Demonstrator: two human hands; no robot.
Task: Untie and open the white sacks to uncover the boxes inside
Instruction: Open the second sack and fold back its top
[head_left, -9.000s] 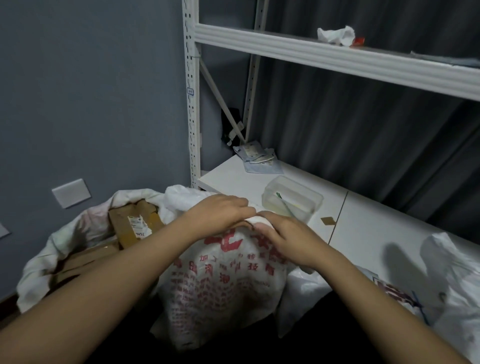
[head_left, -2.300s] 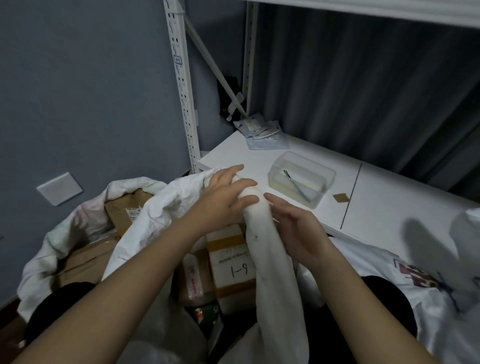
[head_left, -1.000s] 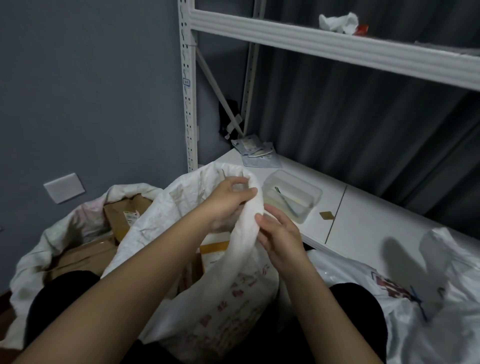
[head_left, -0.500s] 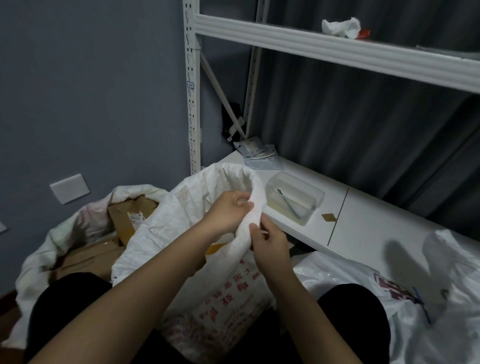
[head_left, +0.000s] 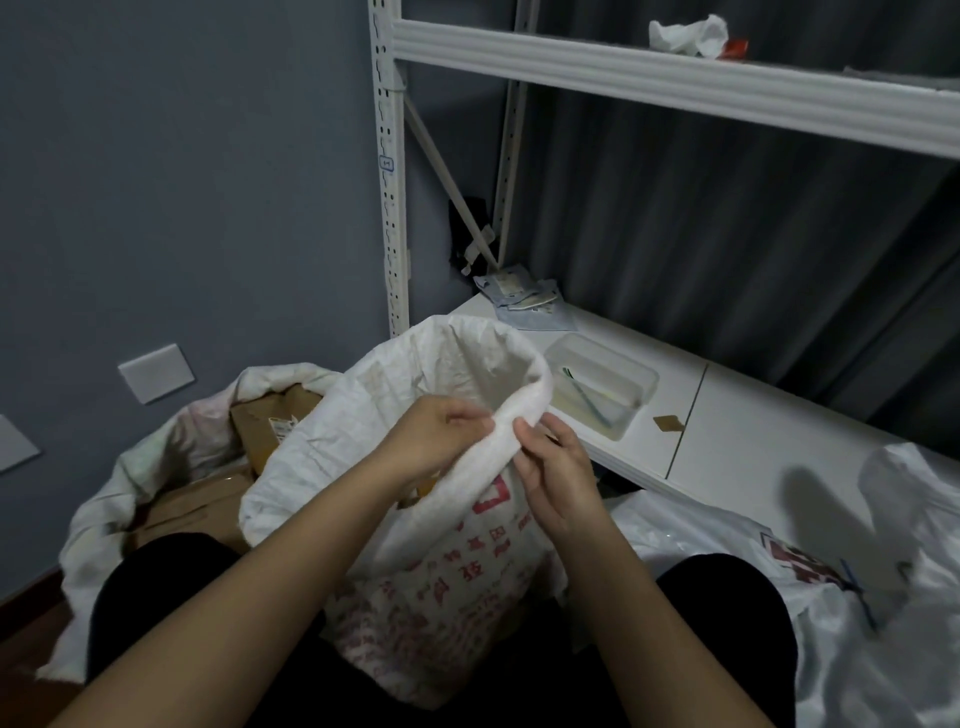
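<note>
Both hands work the rolled rim of the sack (head_left: 415, 561), which stands between the person's knees, mouth open and facing up. Left hand (head_left: 434, 434) grips the rim from the inner side, fingers (head_left: 470, 415) curled round the fabric. Right hand (head_left: 553, 467) pinches the same rim from the outer side, fingertips (head_left: 524, 431) just beside the left hand's. Sack is white woven plastic with red print on the front, rim folded over into a thick roll. A bit of brown shows inside under the left wrist, probably a box, too hidden to be sure. Second sack (head_left: 156, 467) sits to the left against the wall, already open, with cardboard boxes (head_left: 270, 415) showing in its mouth, one with a white label. Third sack (head_left: 857, 597) lies to the right, white with red print, partly on the lower shelf (head_left: 753, 447). On that shelf: a clear plastic tub (head_left: 605, 387) with a thin stick-like thing inside, a small brown tape piece (head_left: 668, 423) near the tub, flat packets (head_left: 524, 301) in the back corner. Upper shelf (head_left: 675, 85) carries a crumpled white wad (head_left: 685, 34). Wall plate (head_left: 156, 373) on the grey wall at left. Dark curtain behind the rack.
</note>
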